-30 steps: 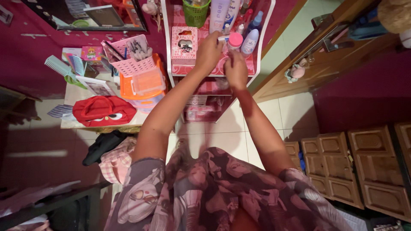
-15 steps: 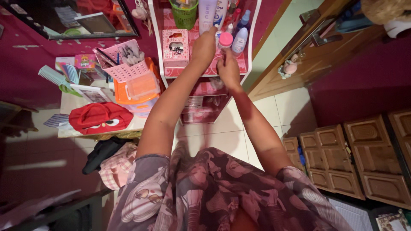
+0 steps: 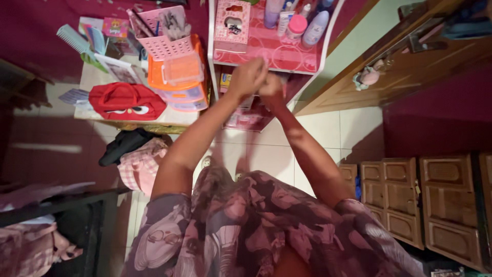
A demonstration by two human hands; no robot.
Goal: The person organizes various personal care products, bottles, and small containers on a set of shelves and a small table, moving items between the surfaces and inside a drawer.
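Your two hands meet just in front of the white-framed shelf unit [image 3: 212,46], touching each other. Your left hand [image 3: 247,77] is curled into a loose fist; your right hand [image 3: 270,88] is closed against it, and whether either grips anything I cannot tell. Just beyond them lies the shelf's glossy pink patterned top [image 3: 277,51]. Farther off on it stand one pink cardboard box with cut-out windows [image 3: 231,25], one small round jar with a pink lid [image 3: 295,26] and one smooth white oval bottle [image 3: 315,29]. Left of your left hand sit one orange plastic tub [image 3: 177,72], one pink lattice basket [image 3: 161,31] and one soft red fabric bag [image 3: 126,101].
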